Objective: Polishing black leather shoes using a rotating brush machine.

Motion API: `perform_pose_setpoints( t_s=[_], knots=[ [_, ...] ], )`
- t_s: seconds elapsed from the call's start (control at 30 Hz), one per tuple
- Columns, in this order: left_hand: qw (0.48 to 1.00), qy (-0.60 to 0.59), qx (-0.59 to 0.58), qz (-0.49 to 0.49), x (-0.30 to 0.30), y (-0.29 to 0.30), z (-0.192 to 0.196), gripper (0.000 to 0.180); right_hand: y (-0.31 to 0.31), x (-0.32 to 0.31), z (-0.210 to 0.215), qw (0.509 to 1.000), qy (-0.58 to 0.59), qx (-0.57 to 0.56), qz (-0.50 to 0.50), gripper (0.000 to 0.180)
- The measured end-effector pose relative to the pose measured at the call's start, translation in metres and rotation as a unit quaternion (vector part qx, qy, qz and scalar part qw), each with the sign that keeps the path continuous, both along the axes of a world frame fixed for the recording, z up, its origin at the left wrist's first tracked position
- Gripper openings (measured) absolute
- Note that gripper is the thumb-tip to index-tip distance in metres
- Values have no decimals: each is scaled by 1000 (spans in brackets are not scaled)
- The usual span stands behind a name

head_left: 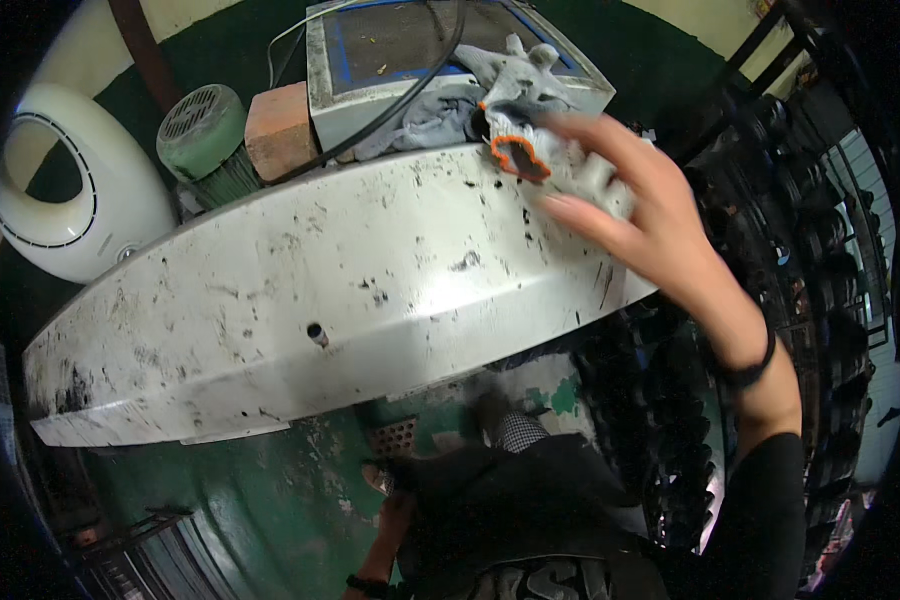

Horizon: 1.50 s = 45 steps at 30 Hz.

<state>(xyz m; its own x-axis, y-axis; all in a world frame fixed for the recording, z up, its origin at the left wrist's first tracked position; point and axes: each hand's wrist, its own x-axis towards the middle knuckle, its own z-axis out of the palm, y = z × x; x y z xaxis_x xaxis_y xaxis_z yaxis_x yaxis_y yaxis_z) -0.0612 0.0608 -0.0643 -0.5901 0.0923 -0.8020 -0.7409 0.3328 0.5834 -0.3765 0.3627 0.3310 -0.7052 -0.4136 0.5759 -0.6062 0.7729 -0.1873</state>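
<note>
In the head view, one long white panel [390,260] lies across the middle, its far edge bowed and its near edge facing the person. Its broad, scuffed face offers the widest room, interrupted by one short stub [318,336]. Along the far edge, room is tighter: one ring-topped white appliance [100,225] stands beyond its left part, then one green motor [200,125], one orange-brown block [278,135], and one grey box [345,112] beyond its middle. One grey cloth [430,125] is bunched between box and panel, and one black cable [419,86] crosses there.

The white gloves [520,110] lie at the panel's far edge, right of its middle; two orange edgings show, but their exact number is unclear. The right hand [662,222], blurred, is over the panel's right part, thumb and fingers spread around the gloves; whether they press on them I cannot tell. Dark racked parts [830,240] crowd the panel's right end. Below its near edge, the left hand [398,508] hangs beside dark clothing [510,490], its grip unclear.
</note>
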Motion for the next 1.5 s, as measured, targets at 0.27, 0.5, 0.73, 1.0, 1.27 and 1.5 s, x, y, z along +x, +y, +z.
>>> perform_pose_setpoints(
  t_s=[0.27,0.5,0.73,1.0,1.27,1.5],
  knots=[
    [976,216,15,-11,3,34,-10,21,60,40,1,965,-98,-243,5,25],
    [901,405,157,16,10,111,124,14,93,230,-75,812,-298,-499,53,17],
    [824,525,201,-78,53,189,230,20,86,327,-194,709,-464,-527,67,15],
    [801,540,-151,-211,68,202,180,26,66,371,-248,822,-342,-456,22,10],
    [831,54,433,346,47,163,130,22,38,384,-271,933,-237,-268,22,10],
    [791,225,394,410,40,163,88,11,17,379,-270,921,-245,-294,72,11]
  ],
)
